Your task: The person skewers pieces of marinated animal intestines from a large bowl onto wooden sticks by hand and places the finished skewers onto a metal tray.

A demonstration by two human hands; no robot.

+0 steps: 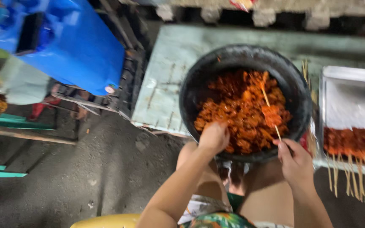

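Observation:
A big black basin [199,76] holds a heap of orange-red marinated meat pieces [237,109]. My left hand [213,137] reaches into the near side of the meat with its fingers closed on some pieces. My right hand [294,158] pinches the lower end of a thin bamboo skewer [271,112] at the basin's near right rim. The skewer slants up over the meat and carries a few threaded pieces near its middle.
The basin sits on a pale green wooden table [165,84]. A metal tray [351,101] at the right holds finished meat skewers [355,147] with sticks pointing toward me. A blue plastic drum [72,46] stands at the upper left. Dark ground [85,177] lies below; my knees are under the basin.

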